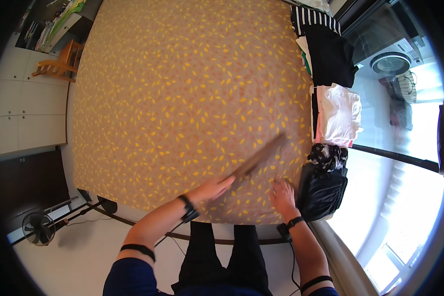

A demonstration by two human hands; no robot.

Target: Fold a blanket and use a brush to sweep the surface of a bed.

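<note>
My left hand (218,188) is closed around one end of a long, narrow brown tool (261,156), smeared by motion. The tool slants up and to the right over the bed sheet (182,108), and its exact kind cannot be made out; a darker patch shows along its lower edge. The sheet is tan with yellow and reddish leaves. To the right, my right hand (282,196) rests palm down on or just over the sheet near the bed's front edge, fingers a little apart and holding nothing. Beside it lies a folded black garment (323,192).
Folded clothes line the bed's right edge: a black-and-white patterned bundle (327,157), a white stack (341,114), black clothing (330,56) and a striped piece (315,20). A wooden chair (61,65), white cabinets (19,98) and a fan (38,228) stand left. Glass doors (380,163) are right.
</note>
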